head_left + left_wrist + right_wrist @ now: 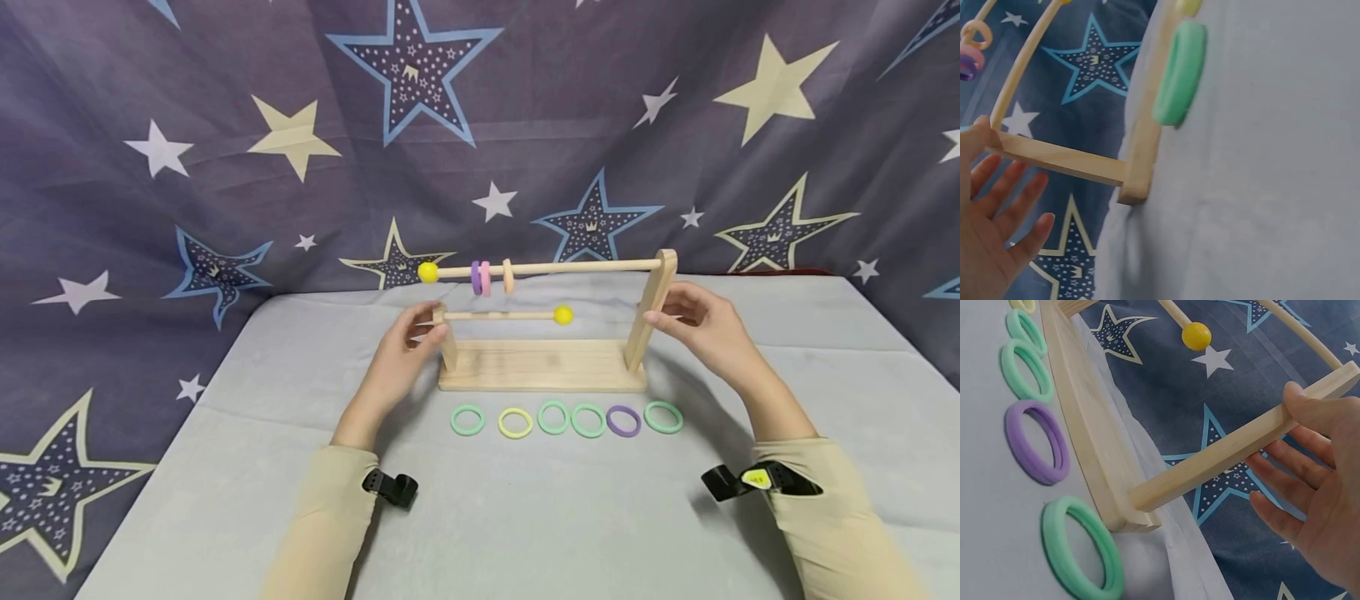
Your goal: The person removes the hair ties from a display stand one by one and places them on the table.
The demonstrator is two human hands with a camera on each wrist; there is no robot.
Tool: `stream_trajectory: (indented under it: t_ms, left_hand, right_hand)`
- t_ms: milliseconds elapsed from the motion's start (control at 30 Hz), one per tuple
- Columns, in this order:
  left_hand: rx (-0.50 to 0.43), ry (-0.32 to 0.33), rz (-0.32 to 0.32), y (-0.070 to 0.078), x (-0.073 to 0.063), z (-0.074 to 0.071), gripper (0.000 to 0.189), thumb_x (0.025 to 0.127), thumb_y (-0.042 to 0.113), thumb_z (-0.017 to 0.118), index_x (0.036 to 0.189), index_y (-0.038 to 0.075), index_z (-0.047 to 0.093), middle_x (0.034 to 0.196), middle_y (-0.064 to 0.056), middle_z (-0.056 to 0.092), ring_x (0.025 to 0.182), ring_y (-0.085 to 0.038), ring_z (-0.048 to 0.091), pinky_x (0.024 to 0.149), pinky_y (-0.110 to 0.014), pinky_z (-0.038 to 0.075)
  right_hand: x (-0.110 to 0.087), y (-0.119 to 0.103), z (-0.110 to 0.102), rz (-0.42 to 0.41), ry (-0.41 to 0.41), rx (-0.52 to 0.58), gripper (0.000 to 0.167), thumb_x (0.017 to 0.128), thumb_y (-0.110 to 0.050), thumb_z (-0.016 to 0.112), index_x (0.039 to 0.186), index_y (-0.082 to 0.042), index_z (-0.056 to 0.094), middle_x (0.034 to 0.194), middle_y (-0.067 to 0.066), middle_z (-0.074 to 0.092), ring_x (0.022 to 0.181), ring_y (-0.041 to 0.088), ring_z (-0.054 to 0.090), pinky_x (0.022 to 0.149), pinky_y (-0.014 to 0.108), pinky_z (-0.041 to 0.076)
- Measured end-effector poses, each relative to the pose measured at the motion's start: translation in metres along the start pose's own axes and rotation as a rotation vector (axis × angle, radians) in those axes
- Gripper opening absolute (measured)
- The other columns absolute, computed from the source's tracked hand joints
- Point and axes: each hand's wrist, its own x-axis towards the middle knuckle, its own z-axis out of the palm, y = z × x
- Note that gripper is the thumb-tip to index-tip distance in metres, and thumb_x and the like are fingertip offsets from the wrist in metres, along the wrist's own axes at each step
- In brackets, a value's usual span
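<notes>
1. The wooden stand (543, 364) sits on the bench (525, 517) between the two hands; its long axis runs left to right, one hand at each end, so neither is nearer.
2. The left hand (401, 354) has its grip clamped on the short post (449, 350); the right hand (708, 329) pinches the tall post (649, 312).
3. Six rings (610, 419) lie just before the base.
4. The head view shows three rings (486, 279) on the upper rod (585, 267); the right wrist view lacks them, but shows the fingers (1297, 464) spread behind the tall post.
</notes>
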Motion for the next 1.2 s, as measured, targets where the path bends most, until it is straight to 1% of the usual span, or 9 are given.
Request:
stream_trajectory:
  t_ms: [100, 267, 333, 433, 567, 700, 900, 1067, 1200]
  left_hand:
    - [-0.022, 0.052, 0.027, 0.006, -0.001, -0.005, 0.043, 0.100, 0.024, 0.061, 0.139, 0.006, 0.052, 0.134, -0.012, 0.058, 0.119, -0.026, 0.056, 0.094, -0.040, 0.042]
    - [-0.079, 0.221, 0.129, 0.019, -0.002, -0.013, 0.030, 0.100, 0.016, 0.061, 0.127, 0.004, 0.062, 0.124, -0.012, 0.065, 0.109, -0.018, 0.058, 0.091, -0.037, 0.041]
    - [-0.097, 0.265, 0.162, 0.027, -0.003, -0.013, 0.025, 0.100, 0.014, 0.061, 0.122, 0.004, 0.065, 0.119, -0.012, 0.067, 0.106, -0.014, 0.058, 0.090, -0.036, 0.040]
    - [-0.101, 0.268, 0.191, 0.040, -0.006, -0.008, 0.024, 0.099, 0.015, 0.062, 0.119, 0.004, 0.068, 0.117, -0.010, 0.068, 0.103, -0.010, 0.058, 0.089, -0.033, 0.041]
    - [-0.083, 0.249, 0.209, 0.054, -0.010, 0.004, 0.023, 0.098, 0.019, 0.065, 0.117, 0.006, 0.070, 0.115, -0.006, 0.068, 0.102, -0.011, 0.059, 0.086, -0.032, 0.044]
    - [-0.069, 0.249, 0.183, 0.062, -0.012, 0.015, 0.023, 0.097, 0.021, 0.066, 0.115, 0.008, 0.072, 0.115, -0.003, 0.068, 0.102, -0.014, 0.061, 0.084, -0.034, 0.045]
    - [-0.043, 0.251, 0.092, 0.072, -0.007, 0.030, 0.026, 0.095, 0.022, 0.069, 0.117, 0.008, 0.073, 0.111, -0.006, 0.071, 0.097, -0.016, 0.061, 0.084, -0.034, 0.048]
    - [-0.023, 0.328, 0.036, 0.081, -0.001, 0.039, 0.030, 0.091, 0.032, 0.074, 0.115, 0.014, 0.075, 0.111, -0.001, 0.072, 0.101, -0.017, 0.064, 0.086, -0.037, 0.049]
    - [0.001, 0.399, 0.028, 0.085, 0.001, 0.040, 0.029, 0.089, 0.037, 0.075, 0.108, 0.016, 0.077, 0.106, 0.003, 0.073, 0.097, -0.017, 0.064, 0.082, -0.033, 0.048]
  right_hand:
    - [0.000, 0.000, 0.001, -0.011, -0.009, -0.005, 0.034, 0.095, -0.016, 0.069, 0.122, 0.001, 0.059, 0.100, -0.017, 0.065, 0.092, 0.001, 0.062, 0.080, 0.015, 0.047]
    - [0.000, -0.001, -0.001, -0.007, -0.016, -0.027, 0.036, 0.096, -0.019, 0.068, 0.124, 0.003, 0.058, 0.102, -0.013, 0.064, 0.093, 0.001, 0.061, 0.080, 0.014, 0.047]
    - [0.000, -0.003, -0.002, -0.007, -0.014, -0.037, 0.036, 0.096, -0.019, 0.068, 0.124, 0.003, 0.058, 0.102, -0.011, 0.064, 0.093, 0.000, 0.060, 0.080, 0.014, 0.047]
    - [0.001, -0.004, -0.002, -0.006, -0.011, -0.048, 0.036, 0.096, -0.019, 0.068, 0.124, 0.003, 0.058, 0.103, -0.008, 0.064, 0.093, 0.000, 0.060, 0.081, 0.014, 0.046]
    - [0.002, -0.005, 0.000, -0.003, -0.014, -0.034, 0.037, 0.096, -0.018, 0.068, 0.124, 0.003, 0.058, 0.105, 0.000, 0.065, 0.093, 0.000, 0.060, 0.081, 0.014, 0.047]
    - [0.000, -0.002, 0.003, -0.018, -0.011, 0.006, 0.036, 0.096, -0.013, 0.068, 0.124, 0.006, 0.057, 0.106, 0.005, 0.066, 0.093, -0.002, 0.061, 0.081, 0.013, 0.048]
    - [-0.004, 0.003, 0.003, -0.016, -0.001, 0.021, 0.034, 0.095, -0.009, 0.068, 0.123, 0.006, 0.058, 0.099, -0.010, 0.066, 0.090, -0.003, 0.062, 0.078, 0.013, 0.049]
    - [-0.002, 0.002, 0.003, -0.009, 0.001, 0.005, 0.033, 0.096, -0.011, 0.067, 0.124, 0.004, 0.058, 0.100, -0.008, 0.067, 0.089, -0.001, 0.062, 0.078, 0.014, 0.048]
    - [0.000, 0.000, 0.003, -0.006, -0.009, -0.002, 0.034, 0.096, -0.013, 0.067, 0.124, 0.003, 0.058, 0.101, -0.004, 0.067, 0.090, 0.000, 0.061, 0.078, 0.014, 0.048]
